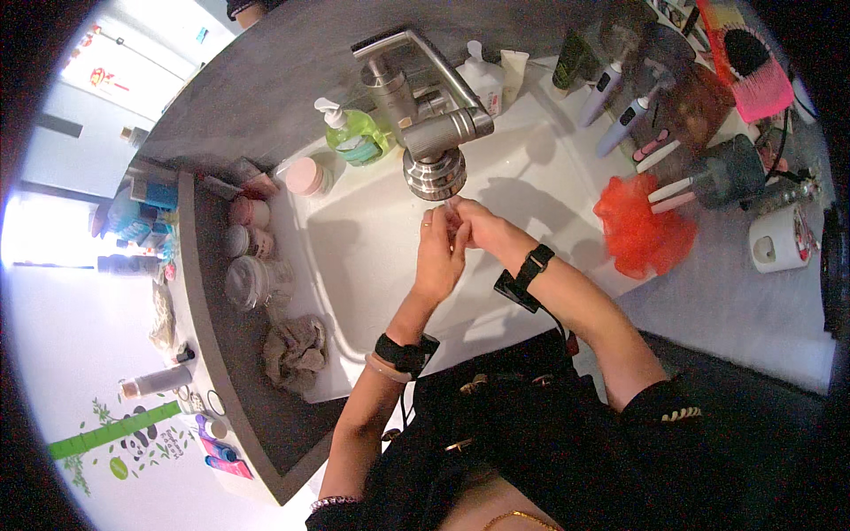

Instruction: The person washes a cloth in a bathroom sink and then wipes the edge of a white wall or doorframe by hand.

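Both hands meet directly under the head of a metal faucet [434, 173], over a white sink [363, 265]. My left hand [437, 257] has its fingers pressed together and pointing up toward the faucet, a ring on one of them. Against it, my right hand [481, 227] curls its fingers in. A small pale spot shows between the fingertips, too small to name; the faucet head partly covers them. Whether water runs cannot be made out.
A green soap pump bottle [356, 137] and a pink-lidded jar [306, 177] stand at the back left. A crumpled cloth [295, 352] and jars line the left rim. On the right lie an orange bath puff [645, 228], two electric toothbrushes [622, 126] and a pink hairbrush [761, 87].
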A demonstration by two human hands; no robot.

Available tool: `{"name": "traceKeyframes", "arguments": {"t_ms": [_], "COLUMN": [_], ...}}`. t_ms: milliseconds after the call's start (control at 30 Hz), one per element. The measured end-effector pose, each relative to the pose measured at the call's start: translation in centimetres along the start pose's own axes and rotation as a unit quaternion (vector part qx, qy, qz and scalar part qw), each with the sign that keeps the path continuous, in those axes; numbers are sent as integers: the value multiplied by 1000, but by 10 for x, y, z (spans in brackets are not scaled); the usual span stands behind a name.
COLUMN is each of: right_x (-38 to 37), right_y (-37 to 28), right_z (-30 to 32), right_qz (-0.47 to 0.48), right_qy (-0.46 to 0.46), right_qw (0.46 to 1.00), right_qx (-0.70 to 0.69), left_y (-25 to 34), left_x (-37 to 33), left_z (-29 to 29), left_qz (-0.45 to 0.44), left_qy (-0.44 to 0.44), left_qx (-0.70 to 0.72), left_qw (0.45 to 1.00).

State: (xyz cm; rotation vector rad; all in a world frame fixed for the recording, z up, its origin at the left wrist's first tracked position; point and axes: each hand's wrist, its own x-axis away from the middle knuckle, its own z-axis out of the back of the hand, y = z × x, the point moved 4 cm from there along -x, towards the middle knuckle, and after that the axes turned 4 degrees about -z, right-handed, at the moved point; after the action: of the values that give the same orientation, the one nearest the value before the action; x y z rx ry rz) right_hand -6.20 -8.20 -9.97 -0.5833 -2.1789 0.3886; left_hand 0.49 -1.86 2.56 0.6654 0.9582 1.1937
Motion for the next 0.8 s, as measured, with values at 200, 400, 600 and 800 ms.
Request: {"name": "traceKeyframes", "arguments": {"t_ms": [200, 400, 600, 800], "right_x": [1, -8, 0, 21], "right_y": [0, -3, -10, -28], "right_z": [-35, -27, -24, -20], "right_qz": [-9, 30, 40, 78], "right_qy": [27, 38, 15, -25], "right_qw": [993, 998, 998, 992], "right_qx": [-115, 36, 44, 92], "left_y": [-6, -16, -68, -71], "left_x": [-2, -13, -7, 0], "left_z": [2, 1, 17, 21], "left_qz": [-50, 17, 203, 229], "left_qy": [63, 54, 30, -132], "left_qx": [-171, -216, 14, 160], "left_qw": [982, 975, 979, 951]}}
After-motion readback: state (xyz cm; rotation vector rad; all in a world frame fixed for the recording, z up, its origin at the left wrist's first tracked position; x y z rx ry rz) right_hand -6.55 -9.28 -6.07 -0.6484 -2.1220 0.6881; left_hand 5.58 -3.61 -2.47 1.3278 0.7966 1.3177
